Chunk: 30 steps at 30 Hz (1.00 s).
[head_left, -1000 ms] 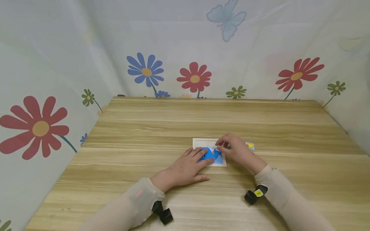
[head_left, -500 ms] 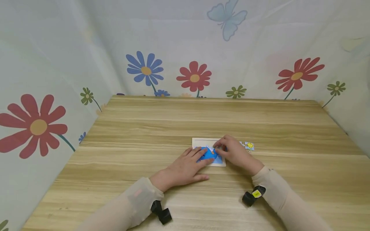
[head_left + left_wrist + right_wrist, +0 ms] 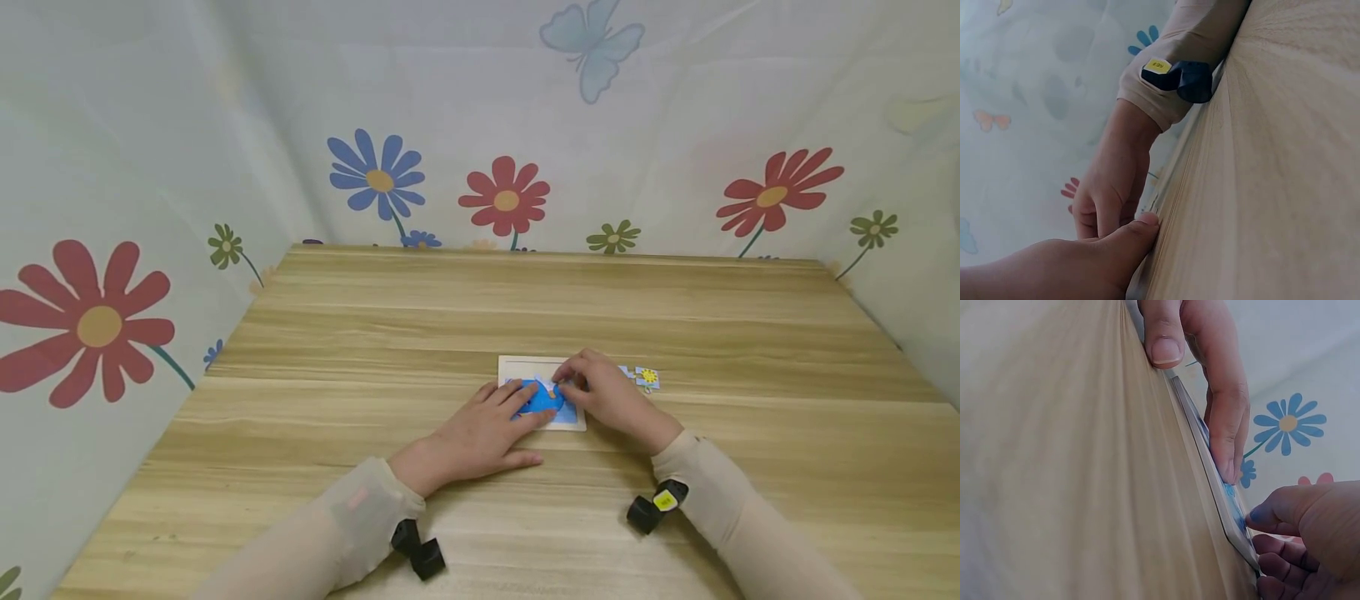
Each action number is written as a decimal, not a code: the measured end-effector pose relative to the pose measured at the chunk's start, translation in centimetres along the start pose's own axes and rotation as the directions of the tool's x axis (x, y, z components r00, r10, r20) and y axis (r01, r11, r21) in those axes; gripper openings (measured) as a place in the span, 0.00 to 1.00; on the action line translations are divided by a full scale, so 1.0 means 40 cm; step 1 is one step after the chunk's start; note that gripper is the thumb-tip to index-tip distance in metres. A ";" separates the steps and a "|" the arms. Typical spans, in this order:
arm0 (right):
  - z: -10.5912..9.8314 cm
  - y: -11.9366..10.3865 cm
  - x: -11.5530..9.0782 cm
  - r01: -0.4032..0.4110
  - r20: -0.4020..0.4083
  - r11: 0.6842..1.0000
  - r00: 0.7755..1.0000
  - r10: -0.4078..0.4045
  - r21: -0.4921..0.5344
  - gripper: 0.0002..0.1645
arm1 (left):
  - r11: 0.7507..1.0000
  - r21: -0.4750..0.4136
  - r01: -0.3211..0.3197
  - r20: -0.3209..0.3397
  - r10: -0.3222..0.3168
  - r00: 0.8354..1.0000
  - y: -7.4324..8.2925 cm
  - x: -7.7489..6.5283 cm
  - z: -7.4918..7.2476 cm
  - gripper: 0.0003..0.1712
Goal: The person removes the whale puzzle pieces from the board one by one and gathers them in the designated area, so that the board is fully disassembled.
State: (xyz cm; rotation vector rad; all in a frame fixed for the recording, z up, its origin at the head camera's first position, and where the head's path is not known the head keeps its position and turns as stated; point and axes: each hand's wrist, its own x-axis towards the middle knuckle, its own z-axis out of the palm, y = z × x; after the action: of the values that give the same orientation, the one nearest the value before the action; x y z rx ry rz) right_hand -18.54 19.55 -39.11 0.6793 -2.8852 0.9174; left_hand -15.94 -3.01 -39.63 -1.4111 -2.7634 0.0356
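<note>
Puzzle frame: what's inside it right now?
Blue puzzle artwork shows inside the light frame, with a pale strip along its far side. The left hand and right hand cover parts, so what lies beneath their fingers can't be seen.

In front of you is a wood-grain tabletop [image 3: 360, 358], light brown with darker streaks running from side to side. Flat on it, roughly squared to the far edge, you have a pale-rimmed jigsaw tray [image 3: 503, 368]. Near it, to your right, lies a sun-printed jigsaw piece [image 3: 648, 377], and just beside that a light blue jigsaw piece [image 3: 623, 372], partly hidden from you.
</note>
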 end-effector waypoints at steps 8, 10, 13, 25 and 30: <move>-0.002 -0.001 -0.001 -0.011 0.015 1.000 1.000 0.011 0.021 0.06 | 1.000 0.003 0.016 0.033 -0.017 0.999 0.005 0.002 -0.006 0.35; -0.003 -0.001 -0.002 -0.012 0.018 1.000 1.000 0.012 0.023 0.06 | 1.000 0.005 0.017 0.035 -0.017 0.999 0.006 0.002 -0.006 0.35; -0.003 0.000 -0.002 -0.013 0.022 1.000 1.000 0.012 0.024 0.06 | 1.000 0.009 0.016 0.035 -0.016 0.999 0.006 0.002 -0.005 0.35; -0.002 -0.002 0.000 -0.026 0.026 0.999 0.999 0.026 0.022 0.06 | 1.000 0.014 0.018 0.028 -0.018 0.999 0.008 0.001 -0.003 0.35; -0.001 -0.002 0.003 -0.024 0.021 0.999 1.000 0.024 0.024 0.06 | 0.999 0.029 0.018 0.030 -0.019 0.999 0.010 0.001 -0.007 0.35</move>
State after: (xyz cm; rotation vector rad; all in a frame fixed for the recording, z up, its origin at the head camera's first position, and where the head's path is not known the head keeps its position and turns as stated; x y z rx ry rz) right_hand -18.60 19.47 -39.01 0.6611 -2.9110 0.9547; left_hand -15.62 -2.75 -39.37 -1.3897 -2.7879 0.0968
